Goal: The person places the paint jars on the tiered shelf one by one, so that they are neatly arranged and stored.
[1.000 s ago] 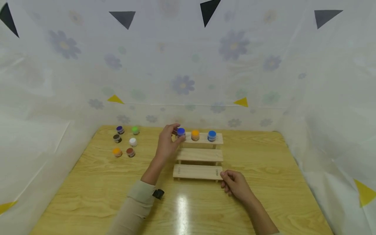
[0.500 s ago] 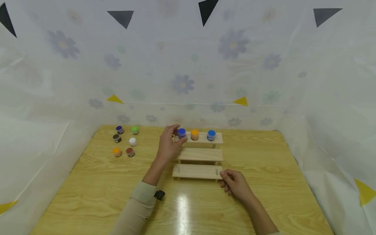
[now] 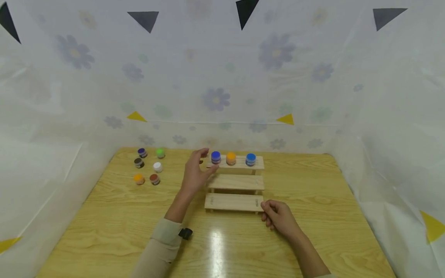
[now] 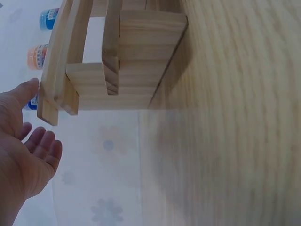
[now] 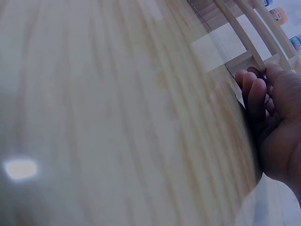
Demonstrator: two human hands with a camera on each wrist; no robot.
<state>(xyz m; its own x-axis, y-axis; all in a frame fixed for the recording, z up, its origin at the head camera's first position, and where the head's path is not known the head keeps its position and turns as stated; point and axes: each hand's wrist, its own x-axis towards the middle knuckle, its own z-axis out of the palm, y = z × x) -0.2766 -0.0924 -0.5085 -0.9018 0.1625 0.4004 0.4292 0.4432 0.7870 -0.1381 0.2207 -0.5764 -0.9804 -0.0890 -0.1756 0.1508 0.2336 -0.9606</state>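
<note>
Left hand spread wide at the violet-blue jar, right hand on the wooden rack

From the head view, here we are at the far side of the table: the violet-blue jar stands upright at the left end of the rack's top step, and the left hand is right beside it. Thumb and fingers are wide apart — thumb on the near side, fingers to the left and far. Along the same step, to its right, stand an orange jar and then a blue jar. Down at the near right corner, the right hand has the end of the lowest step pinched between thumb and curled fingers. Over to the far left, six more jars wait in two loose columns: purple, dark and orange on one side, green, white and brown on the other.

Over to the left wrist view, turned sideways: the thumb covers part of the violet-blue jar — whether it touches, I cannot tell. The other fingers are loosely bent, clear of the jar. The orange and blue jars show farther along the top step.

And the right wrist view: the thumb lies against the rack's end, the fingers folded in beneath, the exact contact partly hidden. Jars peek in beyond the steps, and a bright reflection shines on the tabletop.
</note>
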